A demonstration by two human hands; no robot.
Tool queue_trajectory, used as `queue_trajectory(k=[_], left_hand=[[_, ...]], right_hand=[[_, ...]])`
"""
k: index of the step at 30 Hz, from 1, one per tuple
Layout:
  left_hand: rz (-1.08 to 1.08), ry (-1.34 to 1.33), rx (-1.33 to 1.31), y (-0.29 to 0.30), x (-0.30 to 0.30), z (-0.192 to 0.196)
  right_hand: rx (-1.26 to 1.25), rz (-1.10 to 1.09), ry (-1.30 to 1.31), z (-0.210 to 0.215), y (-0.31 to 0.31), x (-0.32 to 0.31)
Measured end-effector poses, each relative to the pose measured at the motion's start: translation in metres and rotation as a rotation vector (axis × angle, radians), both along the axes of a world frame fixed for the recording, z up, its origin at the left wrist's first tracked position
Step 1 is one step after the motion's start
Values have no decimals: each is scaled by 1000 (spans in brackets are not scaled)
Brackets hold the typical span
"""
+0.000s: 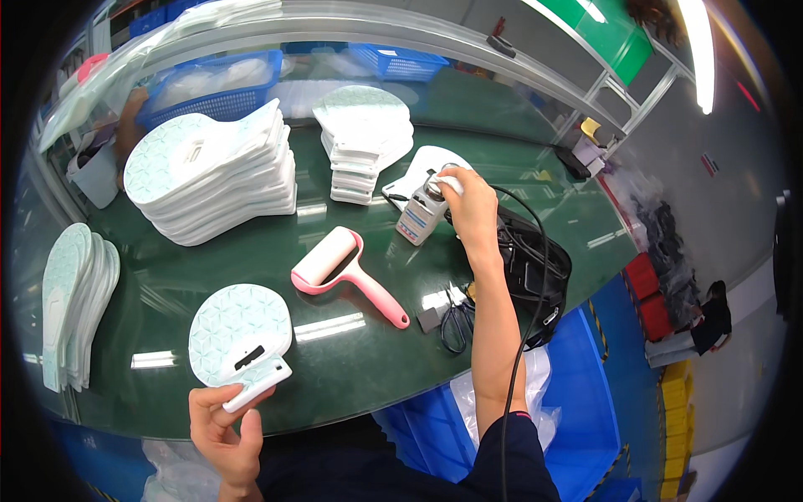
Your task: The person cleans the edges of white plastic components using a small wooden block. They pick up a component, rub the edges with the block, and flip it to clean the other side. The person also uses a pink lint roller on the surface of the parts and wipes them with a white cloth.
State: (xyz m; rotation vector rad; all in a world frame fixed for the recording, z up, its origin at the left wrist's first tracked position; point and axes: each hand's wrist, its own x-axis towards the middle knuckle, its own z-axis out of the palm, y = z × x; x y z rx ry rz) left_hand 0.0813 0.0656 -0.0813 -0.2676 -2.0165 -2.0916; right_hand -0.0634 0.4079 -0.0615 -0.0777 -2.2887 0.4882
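Note:
My left hand (226,431) pinches the short handle of a white paddle-shaped plastic part (240,330) with a pale mint, geometric-patterned round face and a dark slot. The part is close above the table's near edge. Farther off to the right, my right hand (473,209) is closed at the top of a white bottle (420,216) with a metallic neck. Its fingers pinch a small white wad (449,182), perhaps cloth or tissue, against that top. Between my hands a pink-handled lint roller (345,272) lies on the table.
Stacks of similar parts stand at the back left (209,180), back middle (364,138) and far left (79,305). A single white part (427,167) lies behind the bottle. Scissors (454,325), a black bag (531,276) and a hanging cable (535,309) are near my right arm. Blue baskets (209,84) sit behind.

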Motion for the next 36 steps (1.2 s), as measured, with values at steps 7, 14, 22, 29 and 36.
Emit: queue_trajectory(k=[7,14,22,29,36], left_hand=[[143,192,-412,-3,-17,15],[170,398,-473,-18,-14,22],[185,399,-458,-10,-19,15],[133,378,-486,-2,-23,16],[165,453,-447,4,-27,9]], right_hand=[[-9,-9,-40,-2,4,-1],[-98,0,-72,1,-4,0],[-493,99,71,35,-108,65],[-129,611,45,19,-197,146],[-157,359,96,2,-198,139]])
